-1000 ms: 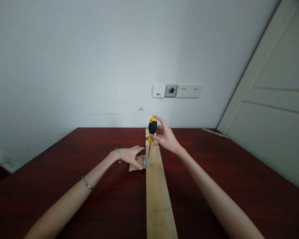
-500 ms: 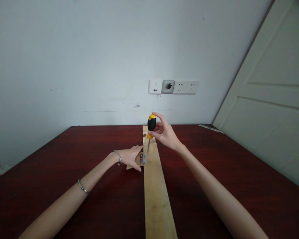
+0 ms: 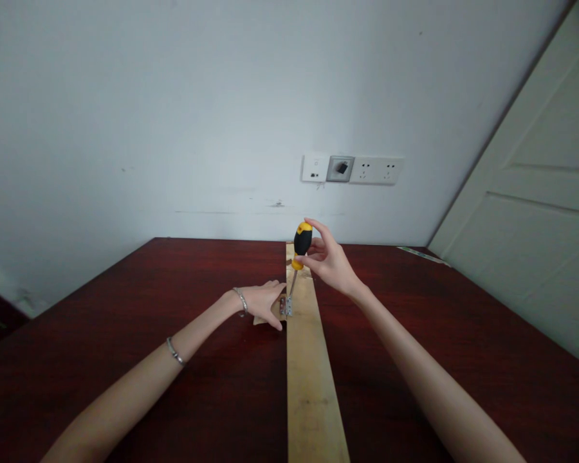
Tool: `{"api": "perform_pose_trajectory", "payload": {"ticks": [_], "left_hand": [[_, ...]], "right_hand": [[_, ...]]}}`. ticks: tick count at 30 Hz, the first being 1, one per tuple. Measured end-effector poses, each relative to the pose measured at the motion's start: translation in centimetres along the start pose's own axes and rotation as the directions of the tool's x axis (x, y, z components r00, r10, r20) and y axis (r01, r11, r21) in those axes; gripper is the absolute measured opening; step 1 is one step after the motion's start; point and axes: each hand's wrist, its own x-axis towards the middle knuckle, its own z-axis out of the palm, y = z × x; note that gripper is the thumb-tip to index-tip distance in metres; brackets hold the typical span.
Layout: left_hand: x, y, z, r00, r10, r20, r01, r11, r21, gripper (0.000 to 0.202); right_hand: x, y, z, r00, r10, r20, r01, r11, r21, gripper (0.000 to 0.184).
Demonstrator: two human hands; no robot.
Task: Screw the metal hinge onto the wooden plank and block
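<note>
Between thumb and fingers, my right hand (image 3: 332, 263) grips a yellow and black screwdriver (image 3: 303, 240), its shaft pointing down. The tip meets or hovers just over the far part of a small metal hinge (image 3: 289, 306); I cannot tell which. That hinge bridges a long pale wooden board (image 3: 309, 373) and a small brown piece (image 3: 265, 319) beside it, perhaps wood or cardboard. Resting on the small piece with fingers spread is my left hand (image 3: 263, 303), thumb and forefinger on either side of the hinge. Part of the small piece is hidden beneath this hand.
The dark red tabletop (image 3: 212, 263) runs back to a pale wall (image 3: 222, 116). Sockets (image 3: 374, 170) and a black plug (image 3: 341, 167) are on the wall. A white panelled door (image 3: 535, 218) stands at right, near a thin strip (image 3: 422, 255) at the table's back edge.
The whole view has shifted, so everything sits a little further right. The screwdriver leans more, and its tip has come to the hinge's far edge. My left hand stays on the small piece.
</note>
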Motion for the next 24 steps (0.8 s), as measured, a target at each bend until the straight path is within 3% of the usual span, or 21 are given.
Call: {"api": "perform_pose_trajectory", "payload": {"ticks": [6, 24], "left_hand": [[-0.10, 0.24, -0.32, 0.999, 0.002, 0.039, -0.006, 0.996, 0.087, 0.063], [-0.20, 0.37, -0.43, 0.999, 0.006, 0.032, -0.008, 0.998, 0.070, 0.064]], "right_hand": [[-0.04, 0.17, 0.23, 1.000, -0.008, 0.007, 0.008, 1.000, 0.014, 0.075], [-0.21, 0.05, 0.34, 0.999, -0.011, 0.039, 0.011, 1.000, 0.002, 0.075]]}}
